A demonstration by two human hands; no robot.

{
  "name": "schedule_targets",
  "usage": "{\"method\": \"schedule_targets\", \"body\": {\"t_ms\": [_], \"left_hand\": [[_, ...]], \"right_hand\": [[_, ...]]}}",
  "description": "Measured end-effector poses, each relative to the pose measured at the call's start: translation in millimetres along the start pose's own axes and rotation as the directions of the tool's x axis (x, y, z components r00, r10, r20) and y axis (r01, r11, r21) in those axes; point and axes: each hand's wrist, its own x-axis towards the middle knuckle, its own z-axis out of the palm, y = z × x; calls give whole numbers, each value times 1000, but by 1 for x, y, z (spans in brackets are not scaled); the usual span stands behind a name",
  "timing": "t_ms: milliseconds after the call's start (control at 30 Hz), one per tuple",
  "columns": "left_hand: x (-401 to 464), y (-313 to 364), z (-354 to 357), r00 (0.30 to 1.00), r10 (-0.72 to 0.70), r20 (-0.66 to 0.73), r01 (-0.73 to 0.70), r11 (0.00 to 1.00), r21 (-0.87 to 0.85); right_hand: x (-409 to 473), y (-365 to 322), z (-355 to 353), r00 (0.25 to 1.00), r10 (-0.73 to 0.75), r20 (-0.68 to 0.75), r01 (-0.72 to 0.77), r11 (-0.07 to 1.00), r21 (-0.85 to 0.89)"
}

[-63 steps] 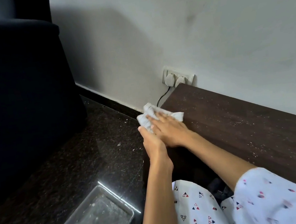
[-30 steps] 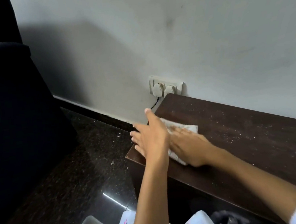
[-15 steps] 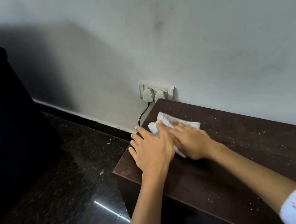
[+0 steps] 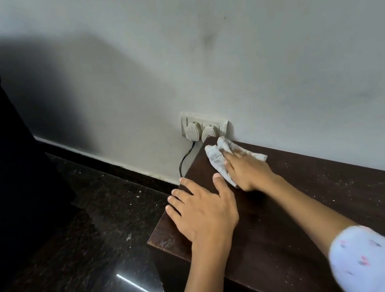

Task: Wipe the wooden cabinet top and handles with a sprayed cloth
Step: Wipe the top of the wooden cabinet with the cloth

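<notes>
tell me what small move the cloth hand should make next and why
Probably sweep the cloth rightward along the cabinet top. The right hand presses it at the far left corner by the wall socket, and pale dust specks cover the wood to the right. The left hand rests flat.

home room | low wooden cabinet (image 4: 311, 204) against painted wall (image 4: 200, 50) | wall socket with plugs (image 4: 203, 126) | polished dark stone floor (image 4: 88, 228)
</notes>
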Motion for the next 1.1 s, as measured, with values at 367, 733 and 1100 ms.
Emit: {"method": "schedule_targets", "body": {"t_ms": [367,733,1100], "left_hand": [[17,2,11,994,107,-21,-105,990,94],[20,7,21,993,119,-25,-113,978,176],[27,-2,12,982,179,-63,-169,976,139]], "right_hand": [[-22,10,8,991,-130,20,127,986,111],[26,-22,10,995,-80,-58,81,997,17],[58,-26,2,988,113,-103,-112,994,18]]}}
